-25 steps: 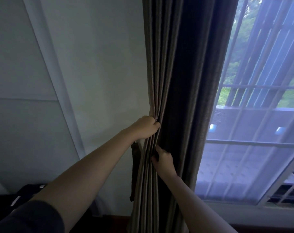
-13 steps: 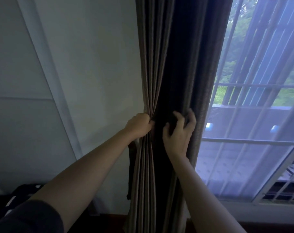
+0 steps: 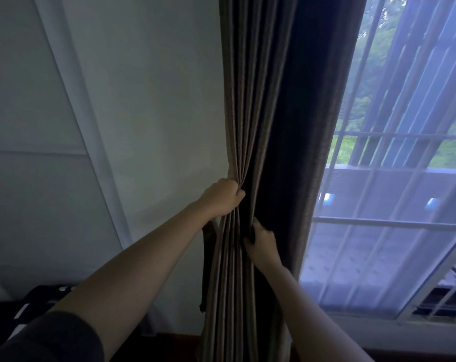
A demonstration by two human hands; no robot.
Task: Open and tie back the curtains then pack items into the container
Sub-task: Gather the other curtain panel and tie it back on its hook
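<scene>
A dark brown pleated curtain (image 3: 268,100) hangs gathered beside the window, drawn to the left of the glass. My left hand (image 3: 223,197) is clenched around the curtain's left pleats at mid height, bunching them. Just below and to the right, my right hand (image 3: 260,241) has its fingers tucked into the dark folds, gripping them. A dark tie-back strap (image 3: 206,270) hangs down the wall behind the curtain's left edge, under my left wrist. No container is in view.
A white wall (image 3: 143,113) fills the left. The window (image 3: 394,205) on the right has a sheer white curtain over it and bars outside. A dark bag-like object (image 3: 36,299) lies at the lower left.
My right hand has dropped from an open-fingered hold high on the right folds to a lower grip in the middle folds. My left hand keeps its grip.
</scene>
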